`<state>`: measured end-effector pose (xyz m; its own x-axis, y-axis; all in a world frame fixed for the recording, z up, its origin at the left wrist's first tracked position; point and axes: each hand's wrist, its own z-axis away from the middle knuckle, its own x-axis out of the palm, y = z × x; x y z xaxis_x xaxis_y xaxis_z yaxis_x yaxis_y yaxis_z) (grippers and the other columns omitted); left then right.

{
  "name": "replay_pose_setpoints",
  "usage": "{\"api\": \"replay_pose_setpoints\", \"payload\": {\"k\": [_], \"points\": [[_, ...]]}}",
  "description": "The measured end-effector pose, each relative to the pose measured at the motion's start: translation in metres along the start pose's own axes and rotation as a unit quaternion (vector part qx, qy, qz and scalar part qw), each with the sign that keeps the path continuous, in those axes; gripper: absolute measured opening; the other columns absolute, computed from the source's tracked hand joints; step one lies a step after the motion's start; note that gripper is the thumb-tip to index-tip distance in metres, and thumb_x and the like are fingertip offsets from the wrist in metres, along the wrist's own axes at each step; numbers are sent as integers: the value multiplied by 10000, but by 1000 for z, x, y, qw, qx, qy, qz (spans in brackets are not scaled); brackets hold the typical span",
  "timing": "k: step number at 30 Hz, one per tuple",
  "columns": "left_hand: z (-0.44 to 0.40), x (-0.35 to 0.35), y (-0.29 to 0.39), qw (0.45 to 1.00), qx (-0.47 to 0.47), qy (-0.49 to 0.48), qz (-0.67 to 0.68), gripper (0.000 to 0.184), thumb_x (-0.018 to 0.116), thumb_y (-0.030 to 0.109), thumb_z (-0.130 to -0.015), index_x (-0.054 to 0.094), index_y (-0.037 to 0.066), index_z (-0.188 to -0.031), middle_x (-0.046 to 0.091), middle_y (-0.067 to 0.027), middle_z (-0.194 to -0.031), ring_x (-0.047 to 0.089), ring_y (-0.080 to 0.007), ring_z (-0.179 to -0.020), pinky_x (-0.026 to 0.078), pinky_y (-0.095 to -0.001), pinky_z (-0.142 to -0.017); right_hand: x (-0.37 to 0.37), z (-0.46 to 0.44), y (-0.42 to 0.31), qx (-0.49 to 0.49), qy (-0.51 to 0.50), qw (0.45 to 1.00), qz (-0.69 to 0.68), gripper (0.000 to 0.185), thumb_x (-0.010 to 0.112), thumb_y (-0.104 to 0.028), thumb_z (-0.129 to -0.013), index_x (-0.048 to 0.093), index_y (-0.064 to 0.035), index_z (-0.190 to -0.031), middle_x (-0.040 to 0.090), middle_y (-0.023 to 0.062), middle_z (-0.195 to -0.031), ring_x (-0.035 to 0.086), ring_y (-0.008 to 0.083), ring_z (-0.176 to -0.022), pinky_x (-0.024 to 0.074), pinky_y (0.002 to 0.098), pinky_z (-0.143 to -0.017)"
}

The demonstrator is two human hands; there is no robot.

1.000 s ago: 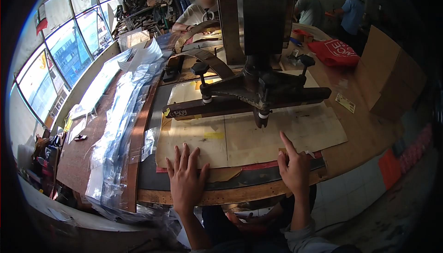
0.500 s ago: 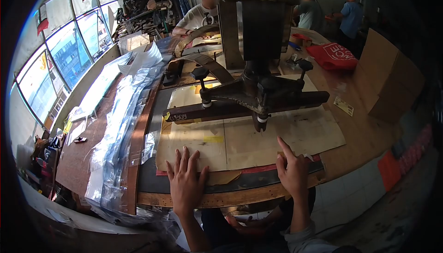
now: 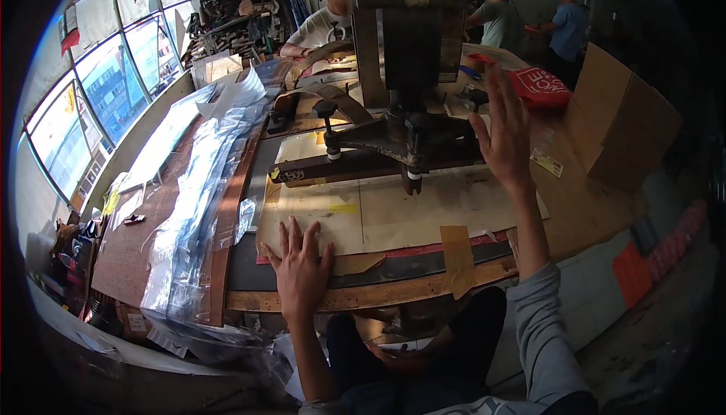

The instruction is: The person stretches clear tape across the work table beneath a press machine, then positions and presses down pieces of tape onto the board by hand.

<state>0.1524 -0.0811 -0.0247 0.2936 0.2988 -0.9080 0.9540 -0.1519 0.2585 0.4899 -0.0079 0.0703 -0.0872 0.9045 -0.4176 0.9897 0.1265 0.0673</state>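
Resting on the pale sheet (image 3: 408, 218), the left hand (image 3: 299, 270) has spread, empty fingers; the right hand (image 3: 507, 139), raised near the press (image 3: 411, 52), has extended, empty fingers.

The sheet (image 3: 420, 214) is cream, the bag (image 3: 544, 91) red and white.

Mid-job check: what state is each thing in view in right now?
Left hand: open, fingers spread on the pale sheet.
Right hand: raised, fingers extended, holding nothing visible.
Pale sheet: flat, partly under the metal bar.
Metal bar: across the sheet; contact unclear.
Tan strip: draped over the table's near edge.
Clear plastic: crumpled.
Cardboard box: standing upright.
Red bag: crumpled, lying on the table.
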Motion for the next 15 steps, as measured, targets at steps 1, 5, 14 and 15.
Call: {"api": "replay_pose_setpoints", "payload": {"k": [1,5,14,15], "points": [[0,0,-1,1000,3,11,3,444,486,394,-901,487,149,-1272,333,-180,-1439,208,-330,-1382,83,-585,-1095,12,2,12,-26,-69,997,1,566,415,-456,-945,438,-31,-1317,454,156,-1342,460,306,-1206,316,493,-980],[0,8,-5,999,-2,46,-5,423,491,371,-902,499,122,-1244,349,-191,-1423,239,-328,-1371,97,-595,-1087,-2,-8,7,-9,-38,999,-23,550,395,-467,-949,469,-38,-1285,479,135,-1333,464,268,-1222,306,487,-995],[0,1,-4,998,3,60,30,307,526,337,-893,582,111,-1093,526,-117,-1240,468,-286,-1204,132,-605,-1074,-60,94,33,199,-177,958,-109,530,318,-446,-980,526,-29,-1232,536,137,-1265,489,303,-1187,362,432,-974],[0,1,-3,998,-1,60,30,321,510,353,-900,581,117,-1105,524,-110,-1252,462,-281,-1213,128,-610,-1072,-63,106,36,210,-232,945,-94,530,310,-445,-981,529,-34,-1235,530,136,-1274,477,311,-1198,356,430,-986]]}}
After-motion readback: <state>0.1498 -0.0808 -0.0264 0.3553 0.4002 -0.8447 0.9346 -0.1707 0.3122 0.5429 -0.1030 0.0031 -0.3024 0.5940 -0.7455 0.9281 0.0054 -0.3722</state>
